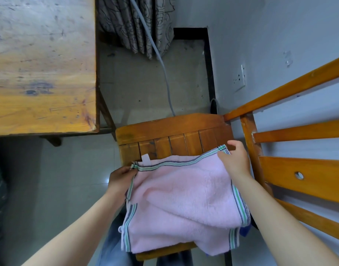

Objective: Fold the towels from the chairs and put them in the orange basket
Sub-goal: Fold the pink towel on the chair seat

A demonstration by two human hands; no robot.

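Observation:
A pink towel with green and dark striped edges lies spread over the seat of a wooden chair right below me. My left hand pinches the towel's far left corner. My right hand holds its far right corner, near the chair's backrest. A white tag sticks up from the far edge. A bit of blue cloth peeks out under the towel's right side. No orange basket is in view.
A worn wooden table stands at the upper left. The chair's slatted backrest rises on the right, beside a grey wall with a socket. A patterned curtain and a grey hose hang behind the chair.

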